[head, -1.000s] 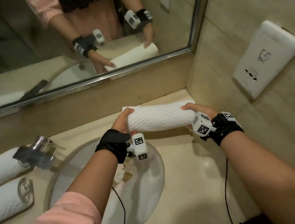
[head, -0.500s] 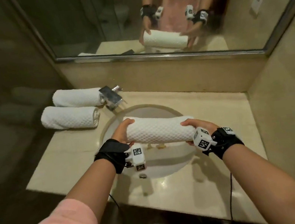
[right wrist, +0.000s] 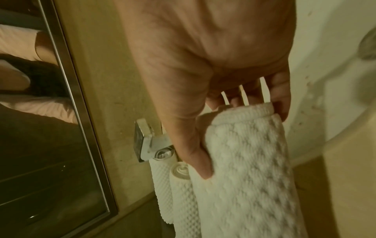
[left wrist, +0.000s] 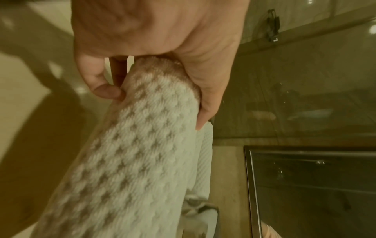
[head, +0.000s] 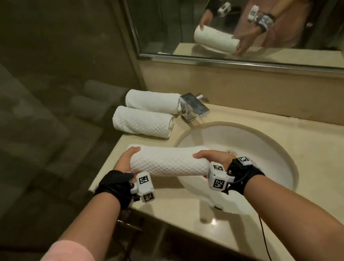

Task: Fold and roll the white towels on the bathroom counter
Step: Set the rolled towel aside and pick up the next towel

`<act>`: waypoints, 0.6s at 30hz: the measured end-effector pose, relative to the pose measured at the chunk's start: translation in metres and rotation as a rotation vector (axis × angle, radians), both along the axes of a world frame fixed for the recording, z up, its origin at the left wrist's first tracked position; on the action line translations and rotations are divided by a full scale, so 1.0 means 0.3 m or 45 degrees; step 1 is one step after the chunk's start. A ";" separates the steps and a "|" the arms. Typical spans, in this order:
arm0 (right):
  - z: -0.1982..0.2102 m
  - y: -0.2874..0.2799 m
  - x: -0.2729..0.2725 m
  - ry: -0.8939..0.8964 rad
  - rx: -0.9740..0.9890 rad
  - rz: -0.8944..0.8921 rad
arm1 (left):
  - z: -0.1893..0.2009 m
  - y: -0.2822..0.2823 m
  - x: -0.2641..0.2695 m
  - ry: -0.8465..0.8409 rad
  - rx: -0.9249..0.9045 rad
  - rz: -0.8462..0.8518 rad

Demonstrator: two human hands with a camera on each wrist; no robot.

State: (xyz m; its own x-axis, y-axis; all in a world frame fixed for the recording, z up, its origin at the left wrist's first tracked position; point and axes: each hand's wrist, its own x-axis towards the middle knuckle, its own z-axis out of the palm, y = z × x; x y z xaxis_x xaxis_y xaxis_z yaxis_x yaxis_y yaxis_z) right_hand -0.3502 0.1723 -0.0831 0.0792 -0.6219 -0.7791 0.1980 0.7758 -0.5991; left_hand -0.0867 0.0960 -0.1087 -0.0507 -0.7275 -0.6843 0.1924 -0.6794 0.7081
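Observation:
A rolled white waffle towel (head: 167,164) is held off the counter, lying across the sink's left rim. My left hand (head: 125,161) grips its left end (left wrist: 154,90), thumb on top and fingers curled underneath. Round the right end (right wrist: 244,128) closes my right hand (head: 213,157), thumb over the roll. Two more rolled white towels (head: 144,121) (head: 152,101) lie side by side on the counter's back left corner, just beyond the one I hold; they also show in the right wrist view as rolled towels (right wrist: 179,185).
A chrome faucet (head: 193,106) stands behind the oval sink (head: 259,138). The beige counter (head: 332,171) runs to the right. A mirror (head: 170,16) sits above the backsplash; a dark wall closes the left side.
Both hands have carried the rolled towel from the counter's right side leftward over the sink to near the two rolled towels. My grip on both ends is unchanged.

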 end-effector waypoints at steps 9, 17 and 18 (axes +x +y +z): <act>-0.109 -0.333 0.313 0.104 0.135 -0.167 | -0.081 -0.371 0.253 -0.005 0.148 -0.018; -0.149 -0.461 0.434 0.298 0.214 -0.137 | -0.141 -0.514 0.318 -0.098 0.315 0.030; -0.152 -0.470 0.442 0.330 0.236 -0.106 | -0.186 -0.534 0.326 -0.123 0.319 0.040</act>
